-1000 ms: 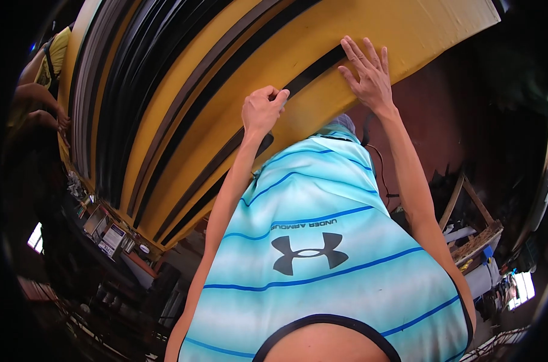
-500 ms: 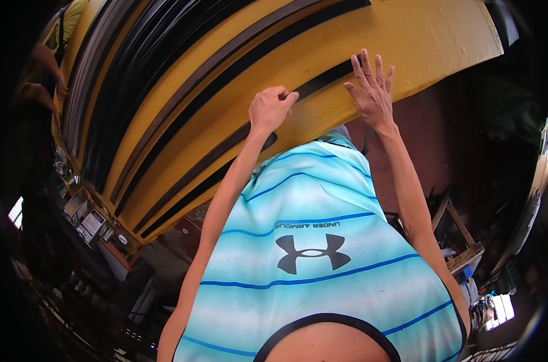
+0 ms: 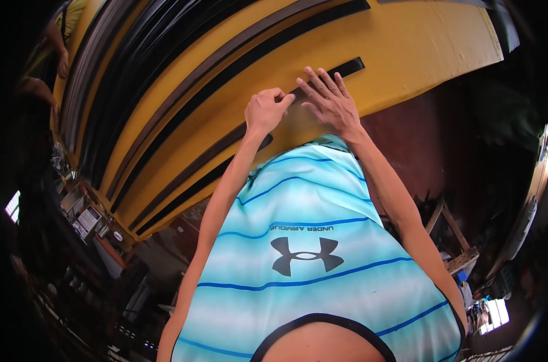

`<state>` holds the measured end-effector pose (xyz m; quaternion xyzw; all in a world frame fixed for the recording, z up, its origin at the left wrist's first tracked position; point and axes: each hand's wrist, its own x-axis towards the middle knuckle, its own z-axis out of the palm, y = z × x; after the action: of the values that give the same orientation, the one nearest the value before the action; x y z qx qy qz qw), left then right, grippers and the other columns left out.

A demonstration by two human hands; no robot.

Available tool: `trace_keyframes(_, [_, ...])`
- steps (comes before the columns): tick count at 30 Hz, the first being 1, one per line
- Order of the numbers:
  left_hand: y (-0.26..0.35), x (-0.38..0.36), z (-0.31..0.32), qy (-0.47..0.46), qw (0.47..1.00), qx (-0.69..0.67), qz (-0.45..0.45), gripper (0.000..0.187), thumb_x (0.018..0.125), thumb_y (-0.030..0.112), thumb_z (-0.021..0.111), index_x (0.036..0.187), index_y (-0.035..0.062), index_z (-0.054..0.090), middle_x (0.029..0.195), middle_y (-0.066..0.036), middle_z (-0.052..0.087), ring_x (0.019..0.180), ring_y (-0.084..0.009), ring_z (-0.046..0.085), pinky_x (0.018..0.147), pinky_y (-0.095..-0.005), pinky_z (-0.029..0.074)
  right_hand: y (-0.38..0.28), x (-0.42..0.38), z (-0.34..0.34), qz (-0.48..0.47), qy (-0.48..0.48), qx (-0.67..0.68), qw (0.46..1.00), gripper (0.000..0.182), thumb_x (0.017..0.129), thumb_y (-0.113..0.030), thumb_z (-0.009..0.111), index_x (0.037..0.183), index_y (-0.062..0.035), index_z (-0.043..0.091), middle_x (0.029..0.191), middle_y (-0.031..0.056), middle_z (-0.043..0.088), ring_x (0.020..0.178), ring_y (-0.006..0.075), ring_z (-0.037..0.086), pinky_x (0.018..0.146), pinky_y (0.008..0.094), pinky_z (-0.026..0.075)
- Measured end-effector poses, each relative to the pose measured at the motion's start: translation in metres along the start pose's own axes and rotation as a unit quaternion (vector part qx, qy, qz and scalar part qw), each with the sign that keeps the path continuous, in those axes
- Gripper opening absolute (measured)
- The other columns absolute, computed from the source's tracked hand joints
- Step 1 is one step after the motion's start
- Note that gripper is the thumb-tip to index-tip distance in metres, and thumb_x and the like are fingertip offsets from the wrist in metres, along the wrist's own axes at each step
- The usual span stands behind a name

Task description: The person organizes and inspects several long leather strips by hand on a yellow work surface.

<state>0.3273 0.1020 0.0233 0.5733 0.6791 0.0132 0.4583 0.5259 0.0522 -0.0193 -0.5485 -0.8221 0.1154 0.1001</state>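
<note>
A long dark strap (image 3: 345, 67), which looks like a leather or rubber strip, lies across the yellow work surface (image 3: 431, 54). My left hand (image 3: 266, 111) is closed over the middle of this strap, with thumb and fingers pressed together at it. Just to the right, my right hand (image 3: 332, 104) is spread flat above or on the same strap, fingers stretched towards the far left; whether the palm touches cannot be seen. Nearer my body, a second black strap (image 3: 192, 192) with a rounded end runs beside it, partly behind my left forearm.
More long black and brown strips (image 3: 165, 66) lie side by side on the far part of the yellow surface. At the far left edge another person's hand (image 3: 63, 63) shows. A wooden frame (image 3: 458, 232) stands on the right, and cluttered shelves (image 3: 90, 220) are lower left.
My right hand has moved left along the strap, away from its squared end and closer to my left hand. My left hand stays closed in nearly the same place.
</note>
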Motion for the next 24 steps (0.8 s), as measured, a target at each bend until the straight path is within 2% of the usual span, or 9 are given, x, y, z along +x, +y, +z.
trace_keyframes(4, [0.001,-0.002,0.001,-0.002,1.000,-0.002,-0.007,0.033,0.089,0.043,0.068,0.084,0.0120,0.076,0.069,-0.002,0.072,0.070,-0.0211,0.070,0.070,-0.0371,0.053,0.036,-0.005,-0.009,0.058,0.029,-0.024,0.998,0.060,0.100,-0.058,0.046,0.156,-0.0370,0.040,0.168,-0.0044,0.026,0.155,0.0198,0.022,0.127,0.0486,0.006])
trace_keyframes(5, [0.000,-0.002,0.002,0.001,1.000,-0.004,-0.009,0.033,0.089,0.043,0.068,0.084,0.0120,0.076,0.069,-0.002,0.072,0.070,-0.0211,0.070,0.070,-0.0371,0.053,0.046,-0.007,-0.014,0.086,0.031,-0.022,0.996,0.059,0.100,-0.059,0.046,0.155,-0.0387,0.040,0.168,-0.0050,0.026,0.155,0.0198,0.022,0.127,0.0510,0.006])
trace_keyframes(6, [-0.001,-0.002,0.002,0.008,1.000,-0.008,0.004,0.033,0.090,0.041,0.069,0.083,0.0094,0.075,0.068,-0.002,0.071,0.063,-0.0168,0.067,0.064,-0.0327,0.052,0.055,-0.008,-0.017,0.115,0.033,-0.020,0.993,0.058,0.100,-0.059,0.046,0.155,-0.0404,0.040,0.168,-0.0056,0.026,0.155,0.0199,0.022,0.127,0.0534,0.006])
trace_keyframes(7, [-0.002,-0.001,0.003,0.016,1.000,-0.012,0.018,0.034,0.091,0.039,0.071,0.081,0.0068,0.074,0.066,-0.003,0.070,0.056,-0.0126,0.065,0.058,-0.0284,0.051,0.065,-0.009,-0.015,0.118,0.091,0.032,0.988,0.057,0.101,-0.060,0.045,0.155,-0.0430,0.038,0.167,-0.0084,0.027,0.155,0.0205,0.024,0.125,0.0598,0.005])
trace_keyframes(10, [-0.005,-0.002,0.003,0.024,0.999,-0.013,0.020,0.035,0.091,0.040,0.071,0.081,0.0066,0.074,0.066,-0.003,0.070,0.055,-0.0128,0.065,0.058,-0.0283,0.051,0.088,-0.012,-0.022,0.143,0.062,-0.036,0.987,0.057,0.101,-0.061,0.043,0.155,-0.0429,0.038,0.167,-0.0111,0.027,0.154,0.0212,0.024,0.124,0.0638,0.003])
trace_keyframes(11, [-0.005,-0.003,0.004,0.026,0.999,-0.014,0.019,0.035,0.091,0.040,0.071,0.081,0.0066,0.074,0.066,-0.003,0.070,0.055,-0.0128,0.065,0.058,-0.0283,0.051,0.090,-0.013,-0.022,0.143,0.070,-0.006,0.987,0.057,0.101,-0.061,0.043,0.155,-0.0430,0.038,0.166,-0.0130,0.028,0.154,0.0228,0.024,0.122,0.0678,0.002])
trace_keyframes(17, [-0.006,-0.002,0.007,0.039,0.999,-0.013,0.024,0.034,0.091,0.040,0.071,0.083,0.0077,0.074,0.067,-0.002,0.071,0.056,-0.0129,0.065,0.061,-0.0291,0.052,0.091,-0.013,-0.014,0.152,0.114,-0.053,0.980,0.049,0.103,-0.059,0.042,0.151,-0.0480,0.043,0.167,-0.0095,0.025,0.154,0.0267,0.024,0.120,0.0699,-0.001])
trace_keyframes(19, [-0.005,-0.003,0.006,0.027,0.999,-0.017,0.001,0.034,0.087,0.045,0.068,0.083,0.0120,0.075,0.070,-0.002,0.073,0.072,-0.0208,0.070,0.074,-0.0382,0.054,0.091,-0.013,-0.014,0.156,0.109,-0.051,0.980,0.047,0.103,-0.058,0.042,0.150,-0.0490,0.044,0.168,-0.0086,0.025,0.154,0.0268,0.024,0.119,0.0705,-0.002])
trace_keyframes(24, [-0.009,-0.003,0.002,0.023,1.000,-0.019,0.002,0.033,0.088,0.044,0.068,0.084,0.0117,0.075,0.071,-0.002,0.073,0.074,-0.0212,0.070,0.076,-0.0388,0.054,0.096,-0.010,-0.008,0.180,0.141,-0.012,0.973,0.045,0.105,-0.056,0.041,0.149,-0.0491,0.046,0.168,-0.0076,0.023,0.154,0.0302,0.024,0.118,0.0726,-0.001])
